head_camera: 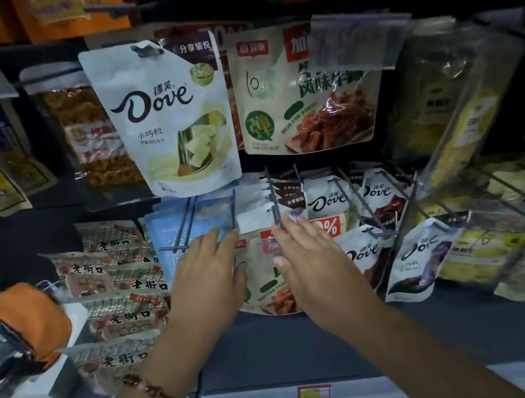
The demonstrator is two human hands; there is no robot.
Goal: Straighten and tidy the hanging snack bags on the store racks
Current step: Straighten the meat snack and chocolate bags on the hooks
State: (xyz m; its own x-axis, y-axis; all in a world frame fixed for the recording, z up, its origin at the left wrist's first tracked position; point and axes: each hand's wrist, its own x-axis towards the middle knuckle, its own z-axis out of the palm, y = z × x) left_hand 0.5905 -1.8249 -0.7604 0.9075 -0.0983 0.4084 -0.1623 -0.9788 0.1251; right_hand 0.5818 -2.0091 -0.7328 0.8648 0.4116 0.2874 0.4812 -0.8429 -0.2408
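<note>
Both my hands lie flat, fingers straight: left hand (pixel 207 270) and right hand (pixel 312 256) press either side of beige snack bag (pixel 265 288) hanging on lower rack hook (pixel 273 200). Above: white Dove bag (pixel 167 117). Right: Dove pouches (pixel 378 214) on pegs.

**Both hands forward, open**

Left hand (pixel 205 271) and right hand (pixel 308 253) reach forward side by side, palms down, fingers straight and slightly spread. Neither grip holds anything. Left wrist wears a beaded bracelet (pixel 150 389). Forearms bare.
</note>
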